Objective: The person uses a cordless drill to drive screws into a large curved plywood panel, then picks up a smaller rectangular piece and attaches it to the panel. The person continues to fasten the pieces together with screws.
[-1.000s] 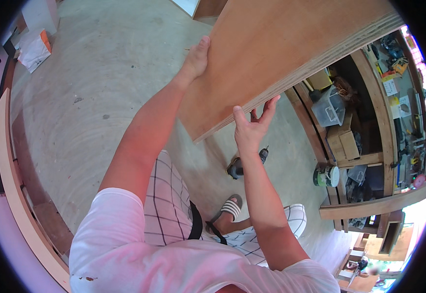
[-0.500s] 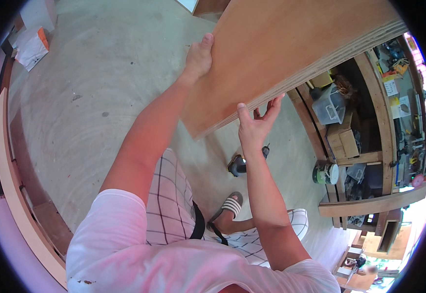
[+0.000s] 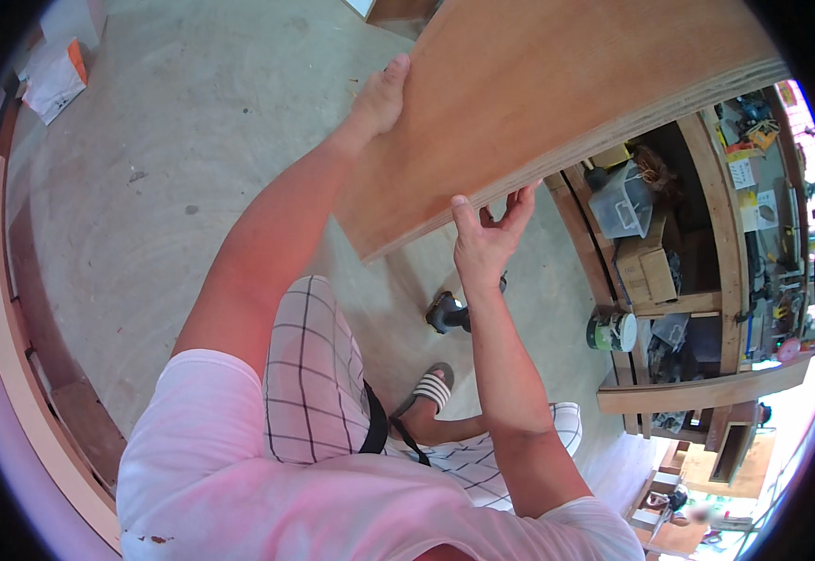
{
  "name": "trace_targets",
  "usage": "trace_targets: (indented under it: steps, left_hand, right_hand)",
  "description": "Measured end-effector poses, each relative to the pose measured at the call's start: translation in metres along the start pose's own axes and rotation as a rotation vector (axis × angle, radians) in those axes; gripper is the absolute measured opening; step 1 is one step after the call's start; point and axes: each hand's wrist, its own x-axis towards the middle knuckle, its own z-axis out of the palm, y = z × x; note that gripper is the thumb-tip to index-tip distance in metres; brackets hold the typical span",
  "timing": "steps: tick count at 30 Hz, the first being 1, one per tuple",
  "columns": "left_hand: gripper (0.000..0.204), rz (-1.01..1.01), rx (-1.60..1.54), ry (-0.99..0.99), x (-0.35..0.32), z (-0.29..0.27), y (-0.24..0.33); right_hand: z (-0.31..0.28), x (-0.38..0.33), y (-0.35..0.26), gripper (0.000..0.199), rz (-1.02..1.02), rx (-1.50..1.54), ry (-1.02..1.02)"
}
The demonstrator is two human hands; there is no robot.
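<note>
A broad brown plywood panel (image 3: 557,103) is held up at a tilt in front of me. Its long edge shows several pale layers; whether this is one thick board or stacked sheets I cannot tell. My left hand (image 3: 384,101) grips the panel's left side, with most of its fingers hidden behind the board. At the lower edge, my right hand (image 3: 493,229) holds the panel with the thumb against the near side and the fingers curled underneath. Below the panel, a dark cordless drill (image 3: 449,313) lies on the floor, partly covered by my right forearm.
Wooden shelving (image 3: 735,234) on the right holds a clear plastic bin (image 3: 624,208) and a cardboard box (image 3: 649,269). A paint bucket (image 3: 611,332) stands before it. Along the left runs a long pale board (image 3: 0,309); a white-and-orange bag (image 3: 55,84) lies at far left.
The view has shifted slightly, and the panel sits a little more level at its lower edge. Both hands keep the same hold on it.
</note>
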Motion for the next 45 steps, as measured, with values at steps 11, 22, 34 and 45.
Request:
trace_targets:
  steps: [11,22,34,45]
  left_hand:
    - [0.103,0.005,-0.081,-0.142,0.013,-0.002,-0.017]
    - [0.101,0.038,-0.146,-0.121,0.009,-0.003,-0.013]
    - [0.100,-0.048,-0.009,0.103,-0.012,0.006,0.004]
    - [0.096,0.013,-0.289,-0.186,0.004,-0.001,-0.009]
  right_hand:
    - [0.001,0.003,0.001,0.111,-0.009,-0.018,-0.014]
    - [0.001,0.002,0.000,0.112,0.025,-0.098,-0.011]
    - [0.003,-0.001,0.002,0.111,0.015,-0.053,0.008]
    - [-0.007,0.001,-0.001,0.112,0.029,-0.088,-0.038]
